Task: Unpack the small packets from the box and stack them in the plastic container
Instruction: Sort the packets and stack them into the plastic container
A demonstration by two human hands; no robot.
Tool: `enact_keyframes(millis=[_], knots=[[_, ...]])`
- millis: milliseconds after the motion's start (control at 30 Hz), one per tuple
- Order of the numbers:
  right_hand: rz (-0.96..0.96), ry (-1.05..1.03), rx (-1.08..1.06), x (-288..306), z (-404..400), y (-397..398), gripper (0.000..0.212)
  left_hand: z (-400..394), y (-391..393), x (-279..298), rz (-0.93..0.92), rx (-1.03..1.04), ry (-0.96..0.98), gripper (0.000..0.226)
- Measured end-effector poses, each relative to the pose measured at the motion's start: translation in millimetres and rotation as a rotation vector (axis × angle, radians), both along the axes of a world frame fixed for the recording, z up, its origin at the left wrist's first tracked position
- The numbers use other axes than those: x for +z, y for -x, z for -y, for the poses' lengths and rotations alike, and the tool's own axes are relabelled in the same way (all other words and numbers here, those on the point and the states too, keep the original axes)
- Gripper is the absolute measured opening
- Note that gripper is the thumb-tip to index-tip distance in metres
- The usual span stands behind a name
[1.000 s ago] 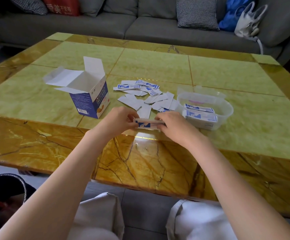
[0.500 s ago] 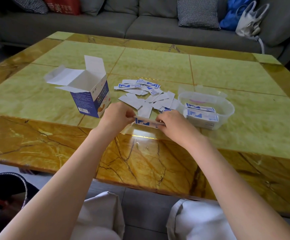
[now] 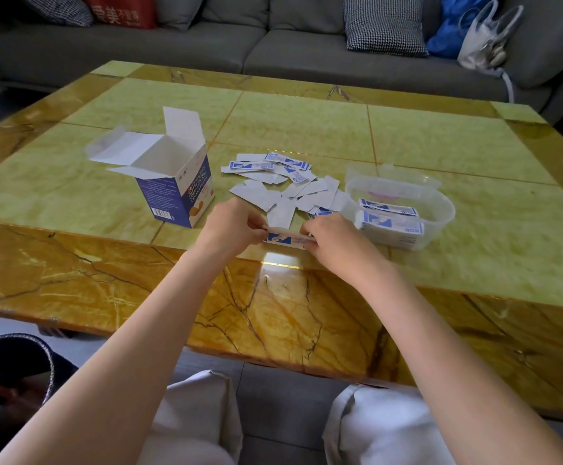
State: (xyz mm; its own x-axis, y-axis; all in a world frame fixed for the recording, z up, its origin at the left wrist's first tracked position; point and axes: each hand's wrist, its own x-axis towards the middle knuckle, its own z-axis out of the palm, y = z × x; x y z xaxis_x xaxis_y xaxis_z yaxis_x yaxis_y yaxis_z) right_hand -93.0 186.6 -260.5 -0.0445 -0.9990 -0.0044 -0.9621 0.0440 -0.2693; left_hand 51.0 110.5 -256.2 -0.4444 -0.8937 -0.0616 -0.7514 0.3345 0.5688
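Note:
My left hand (image 3: 231, 226) and my right hand (image 3: 335, 241) pinch the two ends of a small stack of blue-and-white packets (image 3: 285, 238), held just above the table. Behind them several loose packets (image 3: 283, 187) lie scattered, some face down. The open blue-and-white box (image 3: 172, 182) stands upright to the left with its flaps up. To the right sits the clear plastic container (image 3: 441, 203), with stacked packets (image 3: 389, 223) inside.
All of this rests on a green and amber marble table (image 3: 340, 129). A grey sofa (image 3: 273, 45) with cushions and a white bag (image 3: 485, 38) stands beyond the far edge. A dark bag (image 3: 8, 380) lies on the floor at the lower left.
Both hands keep hold of the packet stack in about the same spot. The stack has tilted slightly, its left end a little higher.

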Motion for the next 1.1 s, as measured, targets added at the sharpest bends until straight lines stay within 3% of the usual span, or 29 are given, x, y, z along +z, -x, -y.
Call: enact_keyframes(millis=[133, 267, 467, 567, 700, 833, 1100], knots=[[0.129, 0.106, -0.042, 12, 2, 8, 0.016, 6, -3, 10, -0.203, 0.099, -0.036, 0.015], [0.341, 0.424, -0.212, 34, -1, 32, 0.019, 1, 18, 25, -0.498, 0.180, -0.070, 0.009], [0.521, 0.638, -0.511, 36, -8, 84, 0.010, -12, 80, 30, -0.564, 0.145, 0.005, 0.015], [0.478, 0.682, -0.602, 34, -12, 102, 0.014, -14, 103, 26, -0.510, 0.127, 0.073, 0.013], [0.281, 0.588, -0.635, 27, -16, 116, 0.004, -19, 126, 23, -0.393, 0.079, 0.188, 0.009], [0.150, 0.405, -0.574, 17, -15, 123, 0.019, -16, 139, 20, -0.151, 0.023, 0.334, 0.011], [-0.075, 0.184, -0.526, 20, -19, 120, 0.041, -13, 150, 12, 0.184, -0.074, 0.426, 0.027]])
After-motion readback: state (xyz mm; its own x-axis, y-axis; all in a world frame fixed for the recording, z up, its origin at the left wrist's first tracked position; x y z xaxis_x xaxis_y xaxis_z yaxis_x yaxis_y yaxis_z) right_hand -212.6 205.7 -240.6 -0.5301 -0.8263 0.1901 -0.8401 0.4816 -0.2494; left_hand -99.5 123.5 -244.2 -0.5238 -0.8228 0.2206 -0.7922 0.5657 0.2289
